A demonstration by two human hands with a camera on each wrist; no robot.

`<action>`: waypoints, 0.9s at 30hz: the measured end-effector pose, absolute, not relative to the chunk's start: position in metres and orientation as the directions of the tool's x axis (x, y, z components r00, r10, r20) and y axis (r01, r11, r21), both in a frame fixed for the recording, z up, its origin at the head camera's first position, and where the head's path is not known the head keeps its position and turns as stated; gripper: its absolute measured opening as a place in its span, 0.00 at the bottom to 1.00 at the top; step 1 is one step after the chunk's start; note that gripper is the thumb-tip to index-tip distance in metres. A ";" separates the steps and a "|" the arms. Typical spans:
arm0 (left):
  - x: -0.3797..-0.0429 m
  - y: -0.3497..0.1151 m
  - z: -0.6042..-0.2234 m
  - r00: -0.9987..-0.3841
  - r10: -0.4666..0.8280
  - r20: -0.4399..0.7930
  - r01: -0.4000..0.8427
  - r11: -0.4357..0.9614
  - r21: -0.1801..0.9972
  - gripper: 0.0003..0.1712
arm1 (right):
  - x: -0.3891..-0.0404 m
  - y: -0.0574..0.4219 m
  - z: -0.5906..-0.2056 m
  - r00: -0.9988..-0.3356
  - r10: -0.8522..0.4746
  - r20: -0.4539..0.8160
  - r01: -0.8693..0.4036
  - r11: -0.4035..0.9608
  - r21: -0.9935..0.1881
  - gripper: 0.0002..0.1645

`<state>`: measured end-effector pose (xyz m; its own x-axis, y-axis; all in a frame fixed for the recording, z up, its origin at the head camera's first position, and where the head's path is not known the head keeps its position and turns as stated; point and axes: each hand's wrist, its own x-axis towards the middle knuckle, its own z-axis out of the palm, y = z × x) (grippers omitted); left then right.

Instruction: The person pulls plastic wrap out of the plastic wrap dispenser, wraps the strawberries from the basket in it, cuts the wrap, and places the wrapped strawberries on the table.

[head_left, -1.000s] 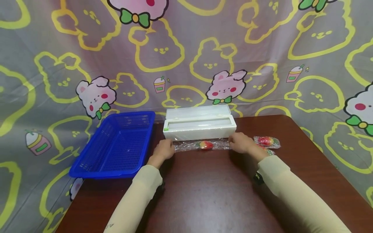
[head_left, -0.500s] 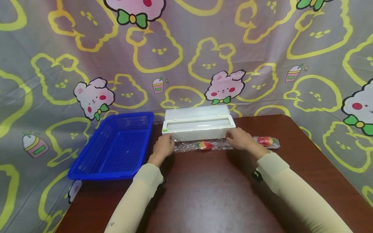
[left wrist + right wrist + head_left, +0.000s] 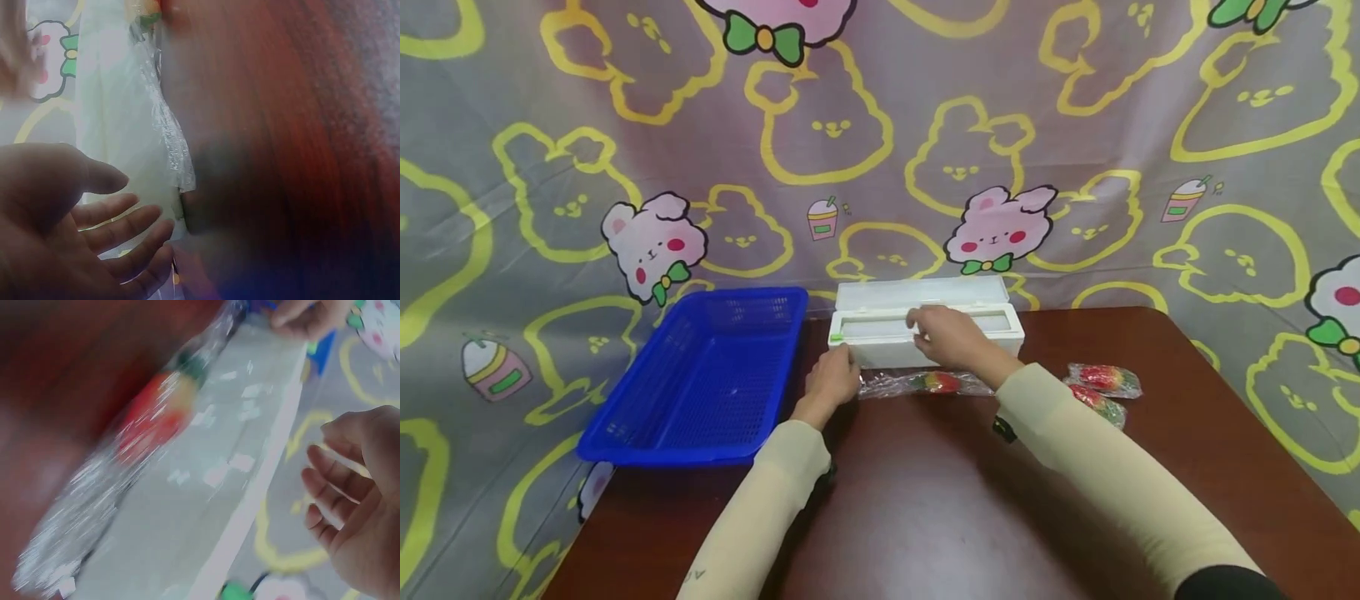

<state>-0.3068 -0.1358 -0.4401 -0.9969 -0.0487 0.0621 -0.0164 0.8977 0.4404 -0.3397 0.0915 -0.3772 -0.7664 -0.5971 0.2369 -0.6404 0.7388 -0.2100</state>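
A long white cling film dispenser (image 3: 887, 354) with its lid raised stands at the back of the table. Along its front lies a strip of clear film (image 3: 165, 128) around a red and yellow fruit-like piece with a green end (image 3: 940, 382). At the dispenser's front left corner is my left hand (image 3: 833, 379); in the left wrist view its fingers are loosely bent and hold nothing. My right hand (image 3: 953, 337) hovers over the dispenser's middle, and the right wrist view shows its fingers (image 3: 334, 478) loosely curved, apart, with nothing between them.
To the left, a blue plastic basket (image 3: 700, 454) sits at the table's edge. Two more film-wrapped red pieces, one farther back (image 3: 1105, 379) and one nearer (image 3: 1097, 406), lie right of the dispenser. A patterned curtain (image 3: 880, 150) hangs directly behind the brown table (image 3: 910, 500).
My right hand has let go of the film's right end and moved up and left over the dispenser. The left hand, previously at the film's left end, has shifted slightly and loosened.
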 end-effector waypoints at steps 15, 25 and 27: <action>-0.305 -0.138 -0.441 -0.998 -0.044 0.042 -0.023 0.913 0.408 0.11 | -0.371 -0.029 -0.386 -0.547 -0.823 0.154 -0.812 0.566 0.138 0.12; -0.305 -0.140 -0.442 -0.998 -0.046 0.052 -0.022 0.920 0.391 0.16 | -0.377 -0.032 -0.387 -0.551 -0.812 0.195 -0.824 0.565 0.026 0.05; -0.305 -0.141 -0.443 -0.998 -0.053 0.043 -0.032 0.919 0.394 0.18 | -0.377 -0.033 -0.389 -0.541 -0.820 0.187 -0.831 0.556 0.032 0.06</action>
<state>-0.3050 -0.1405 -0.4433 -0.9976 -0.0535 0.0434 -0.0321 0.9186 0.3938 -0.3766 -0.0331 -0.3889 -0.5413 -0.8198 0.1868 -0.8307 0.5558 0.0316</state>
